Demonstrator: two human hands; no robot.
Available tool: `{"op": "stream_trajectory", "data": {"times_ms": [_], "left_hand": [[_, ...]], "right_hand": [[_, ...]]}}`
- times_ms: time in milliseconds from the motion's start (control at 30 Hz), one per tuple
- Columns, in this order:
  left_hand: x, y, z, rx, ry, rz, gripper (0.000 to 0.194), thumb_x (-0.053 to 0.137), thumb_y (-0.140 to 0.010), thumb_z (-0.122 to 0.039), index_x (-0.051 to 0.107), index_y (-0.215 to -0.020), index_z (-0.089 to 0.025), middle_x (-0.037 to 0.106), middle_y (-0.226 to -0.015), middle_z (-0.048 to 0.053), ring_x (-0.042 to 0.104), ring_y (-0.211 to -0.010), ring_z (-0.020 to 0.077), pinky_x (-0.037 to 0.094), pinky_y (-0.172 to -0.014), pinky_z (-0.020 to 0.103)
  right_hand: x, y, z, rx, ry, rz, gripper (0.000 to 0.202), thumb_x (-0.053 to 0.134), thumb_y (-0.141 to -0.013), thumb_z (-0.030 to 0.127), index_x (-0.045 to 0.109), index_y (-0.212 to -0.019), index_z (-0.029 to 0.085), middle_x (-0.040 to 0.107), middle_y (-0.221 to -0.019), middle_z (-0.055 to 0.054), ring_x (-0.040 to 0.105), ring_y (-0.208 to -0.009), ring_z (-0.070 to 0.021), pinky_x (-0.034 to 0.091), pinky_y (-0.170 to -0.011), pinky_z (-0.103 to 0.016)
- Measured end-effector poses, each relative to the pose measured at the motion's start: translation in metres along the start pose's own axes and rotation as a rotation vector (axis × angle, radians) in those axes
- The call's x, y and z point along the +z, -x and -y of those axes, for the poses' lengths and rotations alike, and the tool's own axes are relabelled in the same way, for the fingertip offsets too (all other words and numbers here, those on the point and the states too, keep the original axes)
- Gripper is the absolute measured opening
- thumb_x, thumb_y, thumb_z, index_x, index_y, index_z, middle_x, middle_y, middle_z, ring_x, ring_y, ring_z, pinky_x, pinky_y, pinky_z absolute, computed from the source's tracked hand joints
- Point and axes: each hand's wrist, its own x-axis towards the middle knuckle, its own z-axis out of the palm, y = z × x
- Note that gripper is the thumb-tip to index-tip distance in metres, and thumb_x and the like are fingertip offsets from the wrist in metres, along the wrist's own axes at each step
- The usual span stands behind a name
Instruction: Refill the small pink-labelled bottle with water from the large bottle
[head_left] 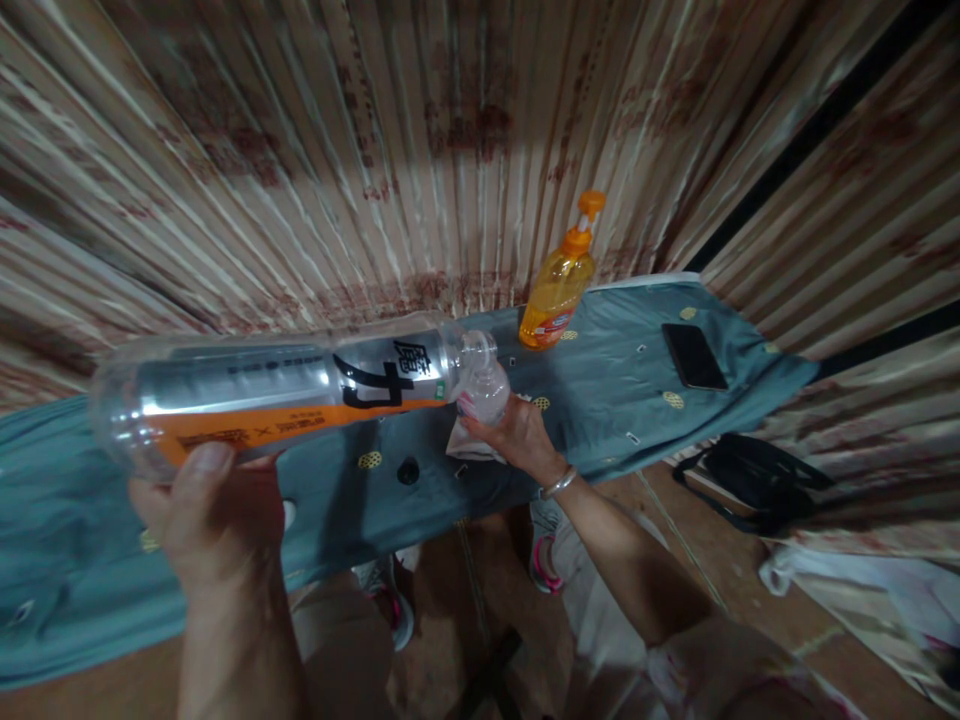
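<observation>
My left hand (225, 510) is closed around the base end of a large clear plastic bottle (300, 375) with a silver and orange label. The bottle lies nearly level in the air, its neck pointing right. At its mouth, my right hand (525, 435) grips a small clear plastic bottle (486, 388), whose top meets or nearly meets the large bottle's mouth. Whether they touch I cannot tell. Below the small bottle lies a pale cloth or paper (472, 445). A small dark round cap (408, 471) rests on the teal tablecloth (600, 410).
Behind the small bottle stands an orange pump bottle (559, 290) of yellow-orange liquid. A black phone (694, 356) lies at the table's right. A black bag (761, 475) sits lower right, beyond the table's edge. Patterned curtains (420, 150) hang close behind the table.
</observation>
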Motion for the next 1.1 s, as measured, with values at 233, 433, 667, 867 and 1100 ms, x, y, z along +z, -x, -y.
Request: {"op": "stream_trajectory", "data": {"times_ms": [233, 433, 667, 867, 1100], "left_hand": [[-0.0068, -0.0023, 0.0069, 0.007, 0.036, 0.006, 0.085, 0.068, -0.043, -0.028, 0.069, -0.128, -0.038, 0.077, -0.102, 0.002, 0.073, -0.084, 0.0290, 0.065, -0.067, 0.048], [-0.0088, -0.0029, 0.0079, 0.034, 0.022, 0.007, 0.090, 0.070, -0.045, -0.030, 0.067, -0.134, -0.038, 0.077, -0.108, 0.002, 0.073, -0.085, 0.0287, 0.065, -0.068, 0.049], [-0.0056, -0.0034, 0.0065, 0.009, 0.021, 0.014, 0.095, 0.069, -0.044, -0.030, 0.063, -0.139, -0.041, 0.076, -0.100, 0.000, 0.073, -0.086, 0.0297, 0.064, -0.068, 0.048], [-0.0049, -0.0012, 0.0038, 0.003, 0.005, 0.025, 0.098, 0.069, -0.045, -0.030, 0.060, -0.142, -0.042, 0.076, -0.105, 0.001, 0.073, -0.090, 0.0300, 0.065, -0.069, 0.050], [-0.0030, -0.0003, 0.0042, 0.018, 0.013, 0.023, 0.095, 0.071, -0.045, -0.030, 0.061, -0.139, -0.040, 0.075, -0.117, 0.004, 0.072, -0.088, 0.0280, 0.065, -0.071, 0.050]], "right_hand": [[-0.0011, -0.0002, -0.0011, -0.014, -0.001, 0.015, 0.052, 0.087, -0.085, 0.051, 0.072, -0.117, 0.012, 0.084, -0.101, -0.016, 0.082, -0.096, -0.0311, 0.061, -0.082, -0.034], [0.0020, -0.0004, -0.0030, -0.016, -0.003, 0.001, 0.049, 0.088, -0.084, 0.048, 0.072, -0.116, 0.013, 0.083, -0.100, -0.017, 0.082, -0.094, -0.0319, 0.061, -0.080, -0.036], [0.0015, -0.0007, -0.0019, -0.003, 0.013, -0.004, 0.050, 0.089, -0.083, 0.048, 0.073, -0.114, 0.012, 0.083, -0.095, -0.018, 0.082, -0.090, -0.0337, 0.062, -0.078, -0.038], [0.0021, -0.0015, -0.0038, -0.030, 0.017, -0.015, 0.053, 0.087, -0.083, 0.053, 0.074, -0.112, 0.011, 0.083, -0.094, -0.017, 0.082, -0.088, -0.0319, 0.059, -0.074, -0.033], [-0.0002, -0.0007, -0.0021, -0.019, 0.012, -0.007, 0.052, 0.087, -0.084, 0.051, 0.073, -0.115, 0.011, 0.083, -0.095, -0.016, 0.082, -0.089, -0.0310, 0.060, -0.075, -0.033]]}}
